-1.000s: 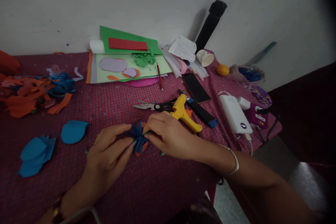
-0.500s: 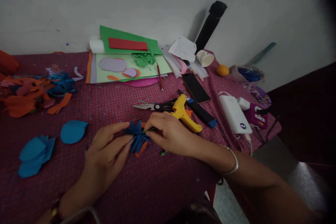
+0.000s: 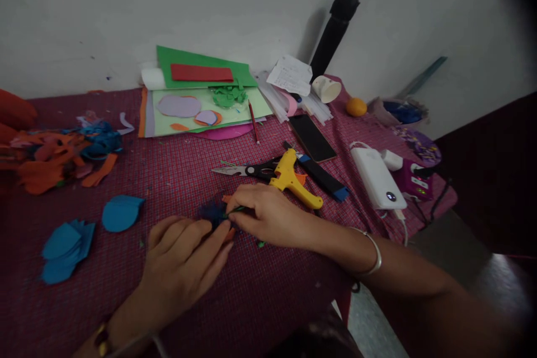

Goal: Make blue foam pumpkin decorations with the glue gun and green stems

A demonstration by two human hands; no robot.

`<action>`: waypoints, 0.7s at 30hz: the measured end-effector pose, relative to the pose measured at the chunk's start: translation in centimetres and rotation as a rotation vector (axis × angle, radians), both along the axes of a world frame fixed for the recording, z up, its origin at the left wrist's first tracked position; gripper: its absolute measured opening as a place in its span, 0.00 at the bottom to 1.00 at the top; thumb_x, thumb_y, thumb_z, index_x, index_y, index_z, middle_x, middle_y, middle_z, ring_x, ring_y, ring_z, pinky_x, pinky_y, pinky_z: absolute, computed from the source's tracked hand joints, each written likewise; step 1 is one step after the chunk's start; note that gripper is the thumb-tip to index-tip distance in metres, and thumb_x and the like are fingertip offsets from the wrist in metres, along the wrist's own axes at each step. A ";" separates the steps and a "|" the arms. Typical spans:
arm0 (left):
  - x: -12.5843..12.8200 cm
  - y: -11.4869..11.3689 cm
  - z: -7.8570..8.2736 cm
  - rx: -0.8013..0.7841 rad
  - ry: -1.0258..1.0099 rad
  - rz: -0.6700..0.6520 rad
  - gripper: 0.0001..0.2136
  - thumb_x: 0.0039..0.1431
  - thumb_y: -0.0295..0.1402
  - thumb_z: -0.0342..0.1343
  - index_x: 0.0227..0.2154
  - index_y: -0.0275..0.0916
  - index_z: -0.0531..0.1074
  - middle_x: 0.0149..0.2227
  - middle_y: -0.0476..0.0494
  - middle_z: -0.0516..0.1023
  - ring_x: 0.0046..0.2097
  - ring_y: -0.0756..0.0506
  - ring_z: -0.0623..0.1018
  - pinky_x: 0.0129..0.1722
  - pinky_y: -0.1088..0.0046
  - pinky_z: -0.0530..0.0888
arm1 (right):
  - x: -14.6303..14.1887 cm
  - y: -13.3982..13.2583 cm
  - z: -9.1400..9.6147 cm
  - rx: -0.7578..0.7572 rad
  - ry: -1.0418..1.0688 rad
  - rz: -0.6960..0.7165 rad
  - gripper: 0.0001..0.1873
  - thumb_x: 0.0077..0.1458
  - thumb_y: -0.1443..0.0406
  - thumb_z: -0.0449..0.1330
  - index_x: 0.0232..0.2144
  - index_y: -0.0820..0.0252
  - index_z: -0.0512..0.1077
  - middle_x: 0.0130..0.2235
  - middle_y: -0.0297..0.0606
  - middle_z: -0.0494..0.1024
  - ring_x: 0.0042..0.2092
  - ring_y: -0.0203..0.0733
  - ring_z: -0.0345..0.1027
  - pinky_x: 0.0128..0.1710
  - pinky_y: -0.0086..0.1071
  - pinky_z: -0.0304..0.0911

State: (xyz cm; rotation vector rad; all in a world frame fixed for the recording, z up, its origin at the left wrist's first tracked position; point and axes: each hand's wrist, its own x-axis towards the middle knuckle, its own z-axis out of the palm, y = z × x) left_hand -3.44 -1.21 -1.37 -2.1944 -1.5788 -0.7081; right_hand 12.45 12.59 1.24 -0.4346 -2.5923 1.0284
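My right hand (image 3: 268, 215) pinches the thin green stem (image 3: 237, 210) of a blue flower with narrow petals. The blue flower (image 3: 212, 212) is smeared by motion, and its lower part is hidden behind my left fingers. Close against it lies my left hand (image 3: 184, 260), its fingers stretched out; whether they touch the petals I cannot tell. An orange strip (image 3: 230, 234) shows beneath the flower. To the left lie a single blue petal cutout (image 3: 121, 212) and a stack of similar blue cutouts (image 3: 67, 249).
Just beyond my right hand lie a yellow glue gun (image 3: 289, 176), scissors (image 3: 251, 170) and a black-and-blue cutter (image 3: 323, 177). A phone (image 3: 312, 137) and a white power bank (image 3: 377, 176) are to the right. Orange and blue scraps (image 3: 54, 154) are heaped left; coloured sheets (image 3: 247, 106) lie at the back.
My left hand has moved right and its fingers have straightened from their hold on a petal. The flower has become blurred. My right hand keeps its pinch on the stem.
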 end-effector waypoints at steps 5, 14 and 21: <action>0.0 0.3 0.2 -0.038 -0.044 0.029 0.05 0.56 0.28 0.59 0.36 0.40 0.74 0.32 0.46 0.76 0.34 0.44 0.74 0.39 0.62 0.68 | -0.2 0.2 -0.2 -0.022 0.017 -0.016 0.06 0.57 0.71 0.56 0.32 0.61 0.73 0.34 0.35 0.77 0.37 0.36 0.69 0.39 0.29 0.59; -0.6 0.5 -0.1 -0.077 -0.143 0.027 0.06 0.57 0.28 0.57 0.38 0.39 0.71 0.35 0.43 0.75 0.37 0.43 0.74 0.37 0.63 0.70 | -0.6 0.3 -0.3 -0.084 0.094 -0.089 0.05 0.55 0.72 0.56 0.31 0.62 0.71 0.33 0.35 0.76 0.35 0.35 0.68 0.38 0.28 0.60; -0.9 0.5 -0.4 -0.071 -0.189 0.057 0.09 0.56 0.23 0.55 0.38 0.42 0.71 0.36 0.44 0.76 0.38 0.44 0.75 0.39 0.63 0.72 | -0.7 0.6 0.2 -0.213 0.211 -0.170 0.05 0.52 0.73 0.57 0.27 0.61 0.67 0.29 0.31 0.70 0.31 0.32 0.63 0.33 0.26 0.58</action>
